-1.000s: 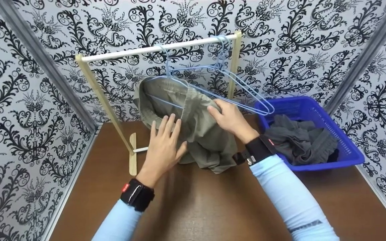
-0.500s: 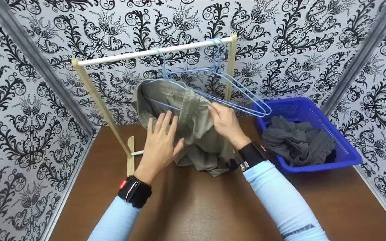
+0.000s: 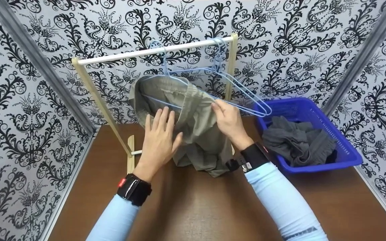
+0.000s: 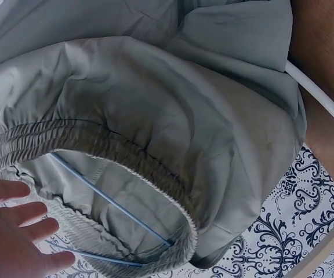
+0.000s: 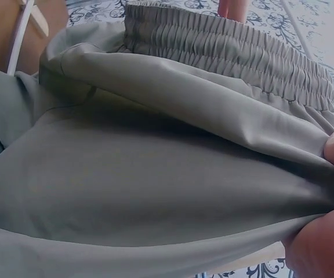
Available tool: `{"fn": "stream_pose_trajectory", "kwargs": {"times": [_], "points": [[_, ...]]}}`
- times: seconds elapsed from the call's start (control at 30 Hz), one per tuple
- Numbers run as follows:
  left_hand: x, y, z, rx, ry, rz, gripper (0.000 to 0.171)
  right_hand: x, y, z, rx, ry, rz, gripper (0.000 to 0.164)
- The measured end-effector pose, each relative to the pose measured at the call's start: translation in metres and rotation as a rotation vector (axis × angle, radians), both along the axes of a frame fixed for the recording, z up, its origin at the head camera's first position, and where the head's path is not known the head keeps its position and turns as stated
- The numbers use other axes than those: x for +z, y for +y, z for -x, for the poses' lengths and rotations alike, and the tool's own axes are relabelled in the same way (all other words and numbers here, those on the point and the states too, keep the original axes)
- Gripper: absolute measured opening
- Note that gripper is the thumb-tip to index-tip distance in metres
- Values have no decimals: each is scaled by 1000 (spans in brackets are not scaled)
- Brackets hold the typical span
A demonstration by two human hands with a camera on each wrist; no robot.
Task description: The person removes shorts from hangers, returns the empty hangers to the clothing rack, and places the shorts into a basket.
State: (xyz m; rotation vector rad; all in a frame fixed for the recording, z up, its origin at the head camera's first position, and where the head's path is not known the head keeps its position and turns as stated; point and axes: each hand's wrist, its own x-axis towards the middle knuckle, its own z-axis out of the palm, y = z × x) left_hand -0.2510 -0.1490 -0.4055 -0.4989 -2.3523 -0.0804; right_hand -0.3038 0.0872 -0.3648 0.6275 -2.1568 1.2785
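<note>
Grey-green elastic-waist trousers (image 3: 199,117) are on a light-blue wire hanger (image 3: 165,65) at the rack's white rod (image 3: 122,56). The hanger's lower bar shows inside the open waistband (image 4: 97,147). My right hand (image 3: 231,122) pinches the cloth just below the waistband, at its right side; in the right wrist view the thumb and fingers (image 5: 323,237) bunch the fabric. My left hand (image 3: 157,140) has straight, spread fingers in front of the waistband's left part. In the left wrist view those fingers (image 4: 25,214) lie beside the waist opening; whether they touch cloth cannot be told.
More blue hangers (image 3: 246,92) hang at the rod's right end, beside a wooden post (image 3: 231,67). A blue plastic basket (image 3: 350,157) with dark grey clothing (image 3: 300,140) stands at the right on the brown table (image 3: 199,207). Patterned walls (image 3: 300,67) enclose the table.
In the last half second the hanger's hook has risen above the rod, and the waistband has lifted slightly. My right hand, above the cloth edge earlier, has closed on the cloth. The left fingers stay straight.
</note>
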Motion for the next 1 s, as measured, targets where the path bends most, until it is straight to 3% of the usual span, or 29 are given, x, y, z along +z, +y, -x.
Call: {"fn": "stream_pose_trajectory", "kwargs": {"times": [0.2, 0.6, 0.83, 1.0], "points": [[2, -2, 1, 2, 25, -20, 66, 1, 4, 1, -11, 62, 10, 29], [1, -4, 2, -1, 68, -28, 64, 1, 11, -1, 2, 50, 69, 27], [0, -5, 2, -9, 73, -38, 64, -6, 16, -3, 25, 60, 64, 21], [0, -6, -3, -8, 61, -52, 65, -16, 24, -9, 12, 59, 73, 26]]}}
